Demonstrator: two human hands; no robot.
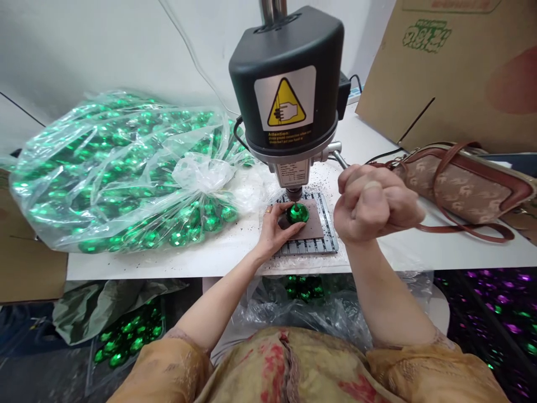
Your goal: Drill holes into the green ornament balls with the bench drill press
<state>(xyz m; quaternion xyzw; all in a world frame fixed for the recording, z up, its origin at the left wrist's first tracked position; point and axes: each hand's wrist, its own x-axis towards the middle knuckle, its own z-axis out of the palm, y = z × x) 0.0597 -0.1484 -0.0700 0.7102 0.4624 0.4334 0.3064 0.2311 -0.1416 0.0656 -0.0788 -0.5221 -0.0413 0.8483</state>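
A small black drill press (289,73) with a yellow warning label stands at the middle of the table. Under its chuck (294,193) sits a shiny green faceted ball (300,213), on a flat board (312,226) over the slotted metal base (329,224). My left hand (277,228) holds the ball from its left side between thumb and fingers. The bit appears to meet the ball's top, though the contact is too small to be sure. My right hand (373,204) is a fist around the press's feed lever (340,159), and the fingers hide the lever's end.
A clear plastic bag (126,168) full of green balls lies left on the white table (146,268). To the right are a brown handbag (474,184) and a cardboard box (453,73). Dark shavings surround the base. More green balls (126,336) lie below the table.
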